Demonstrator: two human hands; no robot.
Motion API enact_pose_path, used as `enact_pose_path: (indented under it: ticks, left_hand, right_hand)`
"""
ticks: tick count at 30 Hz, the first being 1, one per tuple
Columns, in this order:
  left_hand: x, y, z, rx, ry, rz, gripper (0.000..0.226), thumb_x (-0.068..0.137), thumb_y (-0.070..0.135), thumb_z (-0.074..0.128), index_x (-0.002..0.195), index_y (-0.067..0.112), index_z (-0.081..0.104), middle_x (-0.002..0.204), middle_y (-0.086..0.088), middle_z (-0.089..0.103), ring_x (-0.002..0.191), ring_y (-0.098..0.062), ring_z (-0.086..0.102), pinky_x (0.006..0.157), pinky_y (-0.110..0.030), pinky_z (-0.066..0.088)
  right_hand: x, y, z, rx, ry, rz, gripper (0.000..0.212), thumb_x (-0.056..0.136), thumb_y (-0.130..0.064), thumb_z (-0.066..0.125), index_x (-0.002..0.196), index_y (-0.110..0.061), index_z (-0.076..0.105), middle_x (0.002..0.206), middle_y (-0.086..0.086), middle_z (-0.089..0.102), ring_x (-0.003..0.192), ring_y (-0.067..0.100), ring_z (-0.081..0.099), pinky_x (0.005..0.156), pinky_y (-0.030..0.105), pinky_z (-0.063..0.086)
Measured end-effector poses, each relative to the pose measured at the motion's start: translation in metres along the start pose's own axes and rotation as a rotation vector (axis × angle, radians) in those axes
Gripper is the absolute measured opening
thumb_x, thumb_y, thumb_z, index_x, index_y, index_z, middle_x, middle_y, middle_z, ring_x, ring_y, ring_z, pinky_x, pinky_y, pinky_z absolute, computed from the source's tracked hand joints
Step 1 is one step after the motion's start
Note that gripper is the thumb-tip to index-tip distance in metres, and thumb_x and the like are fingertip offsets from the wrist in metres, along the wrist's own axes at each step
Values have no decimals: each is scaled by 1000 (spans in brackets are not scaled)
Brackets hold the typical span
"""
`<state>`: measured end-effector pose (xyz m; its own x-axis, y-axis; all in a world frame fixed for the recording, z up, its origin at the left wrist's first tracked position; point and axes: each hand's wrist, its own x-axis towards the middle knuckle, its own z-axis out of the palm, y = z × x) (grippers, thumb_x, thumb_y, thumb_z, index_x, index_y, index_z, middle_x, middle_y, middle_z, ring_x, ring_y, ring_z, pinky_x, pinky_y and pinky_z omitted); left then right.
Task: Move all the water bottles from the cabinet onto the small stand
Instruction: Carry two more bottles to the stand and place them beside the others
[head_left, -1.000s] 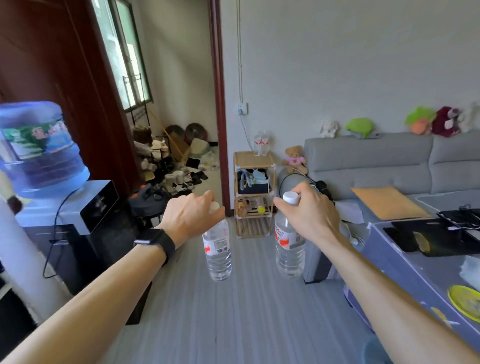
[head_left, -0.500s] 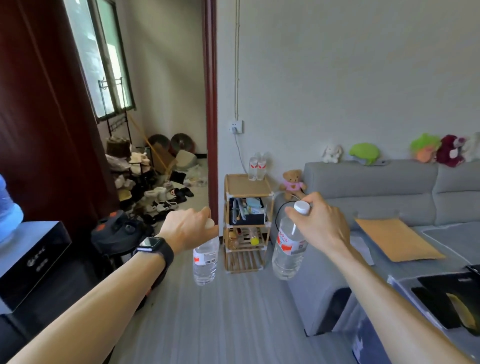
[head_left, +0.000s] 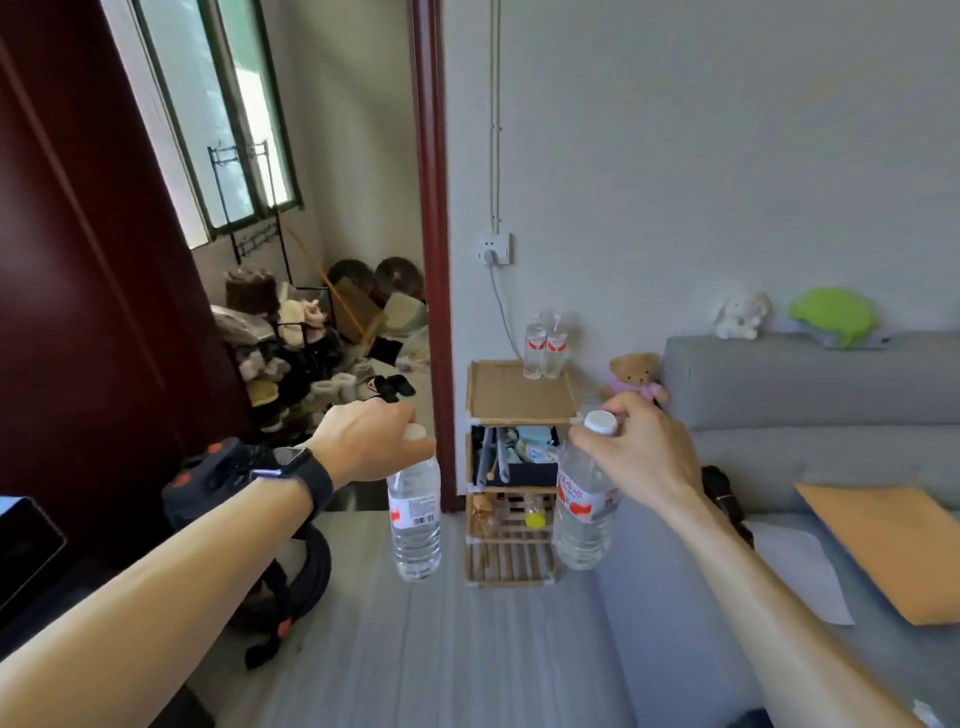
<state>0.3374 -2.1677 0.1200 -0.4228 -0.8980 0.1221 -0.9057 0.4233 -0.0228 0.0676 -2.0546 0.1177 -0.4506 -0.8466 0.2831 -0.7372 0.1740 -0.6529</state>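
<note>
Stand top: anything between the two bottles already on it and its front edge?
Head view: no, the stand top is bare in front of the two bottles at its back.

both arms outstretched, fingers (head_left: 597, 447) clenched

Small stand (head_left: 521, 400) against wall, between doorway (head_left: 332, 312) on left and sofa (head_left: 810, 395) on right. Two bottles (head_left: 544, 347) on its top, rear right. Teddy bear (head_left: 635, 375) just right of stand.

Your two carried bottles (head_left: 415, 519) clear glossy plastic with paper labels, small stand (head_left: 519, 395) pale matt wood, sofa (head_left: 810, 384) grey woven cloth, door frame (head_left: 431, 208) glossy dark-red.
</note>
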Motion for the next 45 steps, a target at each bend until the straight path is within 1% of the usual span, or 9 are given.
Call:
enact_pose_path:
  ticks: [5,8,12,17,20,25,30,36,45]
  left_hand:
    - [75,19,18,-35,-56,-10,37,87,58,49,94,22,54,79,6,59,73,-19,59,68,-35,50]
    - [124,31,30,-70,-73,-10,35,87,57,49,93,23,54,79,6,60,72,-18,59,69,-35,51]
    - [188,43,50,-49,-117,36,36,87,58,49,95,23,54,82,6,60,75,-17,59,67,-34,49]
    - [275,49,85,-79,-194,91,34,86,59,49,75,28,43,76,6,57,69,-15,57,61,-32,44]
    - [331,46,103,-80,-211,115,34,87,59,50,92,26,52,78,9,55,73,-15,56,65,-31,44]
    - [418,31,128,-64,-200,161,44,88,62,46,106,23,53,73,10,50,70,-16,54,61,-31,40]
    - [488,16,154,-123,-155,128,47,89,62,45,114,22,51,67,8,51,63,-14,54,62,-32,50]
    - [560,-5,194,-365,-236,23,27,85,60,53,99,36,52,79,13,61,74,-8,60,66,-33,54]
    - [637,-20,227,-485,-357,-70,27,73,49,64,97,40,57,80,16,62,73,0,58,63,-24,50]
  right_hand:
    - [76,33,22,30,-31,-18,26,72,-52,70,81,-34,54,79,-17,63,82,14,57,61,30,42]
    - [116,51,32,22,-37,-4,26,74,-53,70,83,-32,57,79,-15,63,80,13,58,59,30,43]
    - [163,76,52,-5,-43,29,29,71,-55,70,66,-31,53,71,-13,57,71,12,57,54,28,40]
    - [230,93,80,-69,-116,93,23,69,-45,75,68,-29,58,73,-16,56,69,3,55,62,31,48]
    - [282,107,107,-86,-114,136,25,66,-50,72,70,-30,59,70,-15,62,69,5,59,60,32,50]
    - [365,117,150,-93,-144,127,31,72,-56,70,79,-29,57,71,-16,60,68,1,56,53,23,35]
    - [427,127,189,-84,-214,190,32,83,-57,61,102,-32,53,91,-11,62,85,14,58,67,33,45]
    - [497,139,248,-179,-282,124,28,90,-60,50,100,-35,44,85,-11,62,81,16,60,70,36,50]
    - [588,150,326,-223,-541,-84,32,87,-69,41,99,-40,42,87,-16,60,81,9,59,75,38,50]
